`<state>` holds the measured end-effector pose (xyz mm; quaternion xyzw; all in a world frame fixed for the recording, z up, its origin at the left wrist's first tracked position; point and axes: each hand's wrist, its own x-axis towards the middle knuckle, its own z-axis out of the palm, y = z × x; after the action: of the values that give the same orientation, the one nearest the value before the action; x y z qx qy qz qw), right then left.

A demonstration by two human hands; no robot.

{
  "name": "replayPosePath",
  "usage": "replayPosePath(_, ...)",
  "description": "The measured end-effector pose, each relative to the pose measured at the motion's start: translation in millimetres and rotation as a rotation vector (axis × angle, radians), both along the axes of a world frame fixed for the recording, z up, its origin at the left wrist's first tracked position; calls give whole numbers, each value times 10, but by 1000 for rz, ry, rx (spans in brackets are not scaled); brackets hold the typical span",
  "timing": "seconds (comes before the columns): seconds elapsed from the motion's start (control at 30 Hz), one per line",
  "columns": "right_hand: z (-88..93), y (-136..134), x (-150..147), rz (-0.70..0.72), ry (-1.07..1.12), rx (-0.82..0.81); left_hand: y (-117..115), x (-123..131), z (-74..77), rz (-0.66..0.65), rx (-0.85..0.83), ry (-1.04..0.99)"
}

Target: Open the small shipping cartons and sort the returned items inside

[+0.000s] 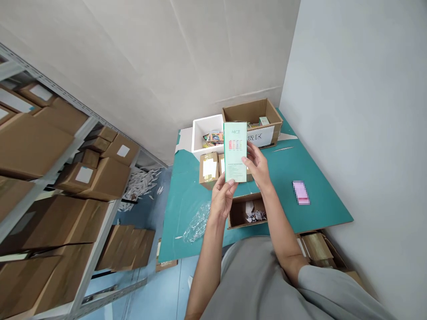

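Note:
A pale green printed product box (235, 153) stands upright in front of me, held above the table. My left hand (223, 195) pinches its lower left corner between thumb and fingers. At its right edge my right hand (257, 166) grips it, thumb on the front face and fingers behind. "NICE" and a row of small coloured pictures are printed on the face. Below my hands sits an open cardboard box (240, 218) with crumpled paper scraps inside. Partly hidden behind the product box are small taped cartons (209, 168) with white labels.
On the green table (320, 206) stand a white foam box (199, 137) of colourful packets and a large labelled carton (275, 126). Clear plastic wrap (197, 224) lies at left, a blurred pink item (301, 193) at right. Shelves (110, 213) of cartons line the left.

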<state>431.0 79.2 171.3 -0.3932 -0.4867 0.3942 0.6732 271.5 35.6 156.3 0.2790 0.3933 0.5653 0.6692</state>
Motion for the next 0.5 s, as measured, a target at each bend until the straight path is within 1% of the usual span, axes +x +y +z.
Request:
replayPosePath(0.1, 28, -19, -63, 14, -7, 5, -32, 55, 18, 118, 57, 107)
replayPosePath(0.2, 40, -31, -129, -15, -26, -26, -97, 142, 16, 246, 130, 241)
replayPosePath(0.27, 32, -20, -145, -38, -19, -48, -147, 201, 1, 291, 164, 290)
replayPosePath(0.33, 3, 8, -125, -47, 6, -59, -180, 233, -19, 278, 165, 280)
replayPosePath(0.37, -22, 26, -103, -46, 21, -64, -182, 233, -29, 255, 144, 242)
replayPosePath(0.5, -173, 93, 15, -20, 37, -82, -97, 141, -81, 129, -27, -10)
